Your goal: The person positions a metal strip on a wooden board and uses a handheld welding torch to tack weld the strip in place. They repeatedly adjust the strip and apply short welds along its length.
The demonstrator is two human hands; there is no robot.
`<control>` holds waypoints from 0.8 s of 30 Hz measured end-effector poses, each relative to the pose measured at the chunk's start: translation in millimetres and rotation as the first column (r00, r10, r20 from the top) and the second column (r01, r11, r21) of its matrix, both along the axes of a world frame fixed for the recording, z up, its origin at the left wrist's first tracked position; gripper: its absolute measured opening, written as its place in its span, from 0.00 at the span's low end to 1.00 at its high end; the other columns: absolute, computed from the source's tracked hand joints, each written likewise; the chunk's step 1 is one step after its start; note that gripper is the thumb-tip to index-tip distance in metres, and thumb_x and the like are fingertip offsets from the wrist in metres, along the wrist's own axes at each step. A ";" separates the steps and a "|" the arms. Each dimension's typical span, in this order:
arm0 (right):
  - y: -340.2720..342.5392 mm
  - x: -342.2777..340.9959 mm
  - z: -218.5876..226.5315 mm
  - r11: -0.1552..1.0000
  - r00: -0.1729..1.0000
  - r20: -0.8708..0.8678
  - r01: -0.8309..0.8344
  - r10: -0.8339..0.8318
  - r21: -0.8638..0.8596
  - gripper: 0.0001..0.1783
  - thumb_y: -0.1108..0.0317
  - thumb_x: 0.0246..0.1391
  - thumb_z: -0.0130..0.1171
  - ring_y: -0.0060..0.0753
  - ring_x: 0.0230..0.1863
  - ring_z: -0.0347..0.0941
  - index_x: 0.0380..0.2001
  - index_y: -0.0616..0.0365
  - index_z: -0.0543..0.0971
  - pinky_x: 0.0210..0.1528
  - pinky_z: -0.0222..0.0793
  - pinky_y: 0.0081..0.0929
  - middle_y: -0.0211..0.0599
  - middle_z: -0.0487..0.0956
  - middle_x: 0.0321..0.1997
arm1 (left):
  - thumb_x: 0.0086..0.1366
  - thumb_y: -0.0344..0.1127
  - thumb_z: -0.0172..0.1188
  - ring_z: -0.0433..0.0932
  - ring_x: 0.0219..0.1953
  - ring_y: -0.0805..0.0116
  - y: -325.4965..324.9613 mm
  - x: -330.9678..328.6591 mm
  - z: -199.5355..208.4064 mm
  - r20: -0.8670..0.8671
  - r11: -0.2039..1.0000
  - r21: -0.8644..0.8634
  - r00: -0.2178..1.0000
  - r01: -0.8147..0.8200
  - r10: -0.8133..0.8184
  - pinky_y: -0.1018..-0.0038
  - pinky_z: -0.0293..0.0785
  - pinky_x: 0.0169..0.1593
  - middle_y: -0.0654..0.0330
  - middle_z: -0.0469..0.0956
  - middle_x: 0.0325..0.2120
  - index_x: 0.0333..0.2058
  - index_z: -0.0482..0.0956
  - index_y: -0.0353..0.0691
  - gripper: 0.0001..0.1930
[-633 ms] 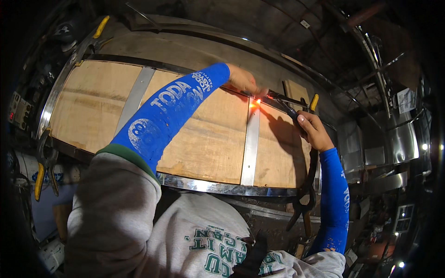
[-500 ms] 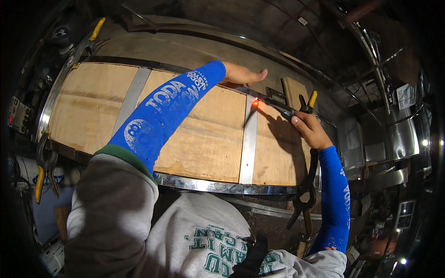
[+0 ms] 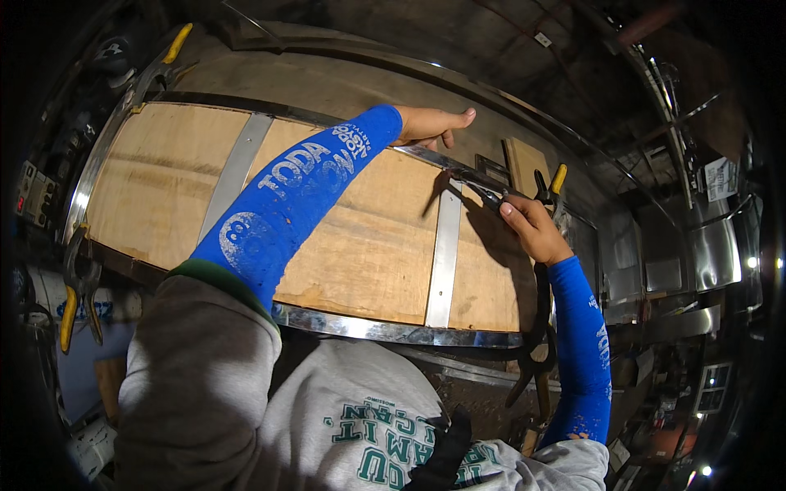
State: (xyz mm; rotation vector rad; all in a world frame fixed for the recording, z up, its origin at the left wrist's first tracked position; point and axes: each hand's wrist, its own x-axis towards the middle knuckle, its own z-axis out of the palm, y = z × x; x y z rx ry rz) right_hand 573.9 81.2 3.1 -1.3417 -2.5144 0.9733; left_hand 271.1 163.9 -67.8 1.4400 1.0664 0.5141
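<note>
A plywood panel (image 3: pixel 360 245) lies in a shiny metal frame (image 3: pixel 393 329), crossed by flat metal strips. My left hand (image 3: pixel 434 124) rests at the far rail, thumb stretched out and a finger hanging apart; its other fingers are partly hidden. Between the fingers of my right hand (image 3: pixel 540 231) is a dark-handled welding torch (image 3: pixel 491 199). The torch's slender tip points left toward the far end of the right-hand strip (image 3: pixel 444 262), where it meets the rail. Whether the tip touches the metal cannot be made out.
Yellow-handled spring clamps grip the frame: one at far left (image 3: pixel 160 69), another at near left (image 3: pixel 75 286), and one at far right (image 3: pixel 553 186). A dark clamp (image 3: pixel 536 360) hangs at near right. A wood piece (image 3: pixel 524 164) stands beyond the rail.
The orange glow at the strip's far end is gone. My right hand and the torch have shifted slightly left. My left hand stays at the far rail.
</note>
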 end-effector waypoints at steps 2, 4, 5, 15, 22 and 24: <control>3.0 1.9 -2.4 1.000 1.000 0.005 -0.008 0.008 0.016 0.28 0.49 0.75 0.51 0.22 0.26 0.60 0.28 0.63 0.74 0.30 0.58 0.30 0.28 0.66 0.21 | 0.66 0.85 0.37 0.79 0.25 0.72 -6.1 2.9 3.8 0.022 1.000 -0.017 1.000 -0.016 0.017 0.72 0.74 0.31 0.41 0.83 0.31 0.65 0.69 0.27 0.58; 3.1 0.5 -2.2 1.000 1.000 0.005 -0.004 0.004 0.015 0.28 0.49 0.75 0.50 0.22 0.26 0.60 0.28 0.63 0.74 0.30 0.58 0.29 0.27 0.66 0.21 | 0.66 0.85 0.36 0.78 0.24 0.72 -9.0 1.4 6.4 0.031 0.999 -0.024 0.999 -0.023 0.023 0.72 0.73 0.29 0.42 0.83 0.29 0.65 0.68 0.27 0.58; 1.4 -1.2 -1.2 1.000 1.000 0.003 0.008 -0.008 0.005 0.28 0.49 0.75 0.50 0.22 0.26 0.60 0.28 0.63 0.74 0.30 0.58 0.29 0.27 0.66 0.21 | 0.66 0.85 0.36 0.78 0.23 0.73 -9.2 0.6 6.8 0.029 1.000 -0.024 0.999 -0.018 0.019 0.72 0.73 0.29 0.42 0.83 0.28 0.65 0.68 0.27 0.58; 5.8 -1.4 -6.1 1.000 1.000 -0.020 -0.007 0.007 0.013 0.28 0.49 0.75 0.50 0.21 0.26 0.60 0.28 0.63 0.74 0.29 0.56 0.29 0.25 0.65 0.21 | 0.65 0.86 0.37 0.75 0.21 0.74 -8.5 0.4 6.5 0.035 1.000 -0.001 0.999 -0.001 0.001 0.73 0.70 0.28 0.45 0.81 0.25 0.63 0.71 0.26 0.59; -0.9 -7.6 -0.9 0.995 0.996 0.003 0.086 -0.086 -0.043 0.29 0.47 0.75 0.50 0.19 0.26 0.60 0.29 0.62 0.76 0.29 0.57 0.29 0.24 0.66 0.21 | 0.62 0.89 0.36 0.76 0.24 0.71 -8.4 -1.1 4.3 0.006 1.000 0.023 1.000 0.001 -0.002 0.71 0.71 0.32 0.48 0.80 0.25 0.62 0.73 0.28 0.61; 1.1 -6.5 -0.7 0.997 0.997 0.012 0.076 -0.076 -0.031 0.29 0.45 0.74 0.51 0.20 0.26 0.61 0.29 0.62 0.77 0.29 0.57 0.28 0.24 0.67 0.21 | 0.61 0.90 0.34 0.80 0.29 0.67 -5.6 -2.0 3.5 -0.010 0.999 0.032 1.000 0.019 -0.019 0.68 0.74 0.37 0.43 0.81 0.30 0.63 0.73 0.29 0.62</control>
